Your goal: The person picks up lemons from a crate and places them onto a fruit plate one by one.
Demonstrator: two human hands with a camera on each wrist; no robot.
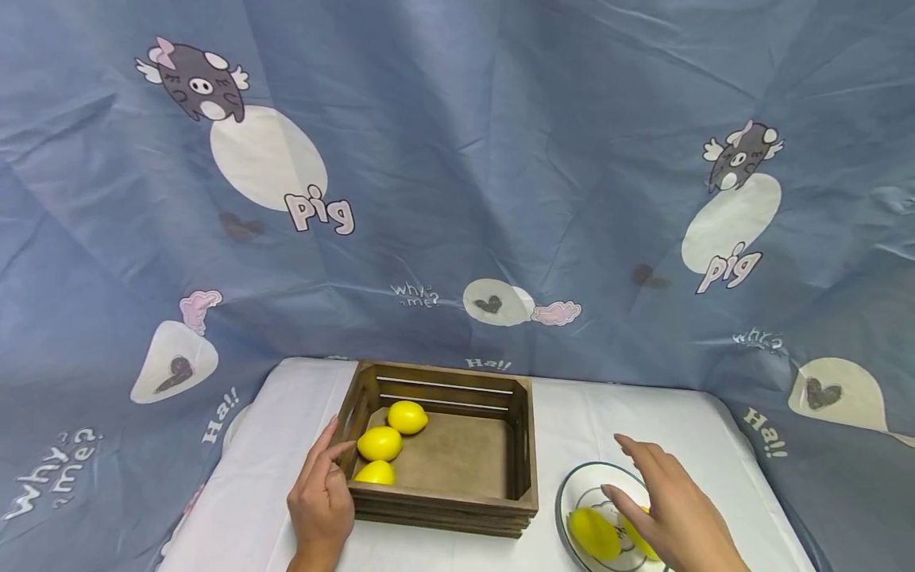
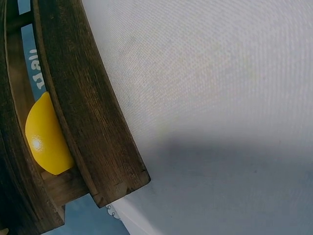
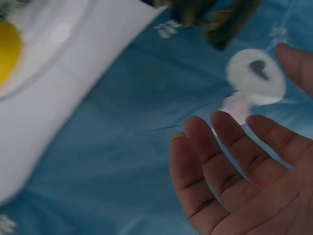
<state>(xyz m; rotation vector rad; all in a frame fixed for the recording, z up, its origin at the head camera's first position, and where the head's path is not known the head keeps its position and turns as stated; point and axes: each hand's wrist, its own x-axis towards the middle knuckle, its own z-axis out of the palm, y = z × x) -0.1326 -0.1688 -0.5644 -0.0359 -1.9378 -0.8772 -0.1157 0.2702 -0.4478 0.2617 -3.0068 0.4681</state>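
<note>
Right hand (image 1: 672, 508) is hovering low over the plate (image 1: 572, 486) at the near right edge of the table (image 1: 286, 445), fingers spread and loose with nothing in them, and two lemons (image 1: 593, 532) are sitting on that plate right under it. Over on the other side, the left hand (image 1: 322, 496) rests against the left wall of the wooden crate (image 1: 515, 445) with straight fingers, just touching, not gripping. Looks like it's a bit past halfway to me: three lemons (image 1: 380, 442) already lie along the crate's left side, two left on the plate.
</note>
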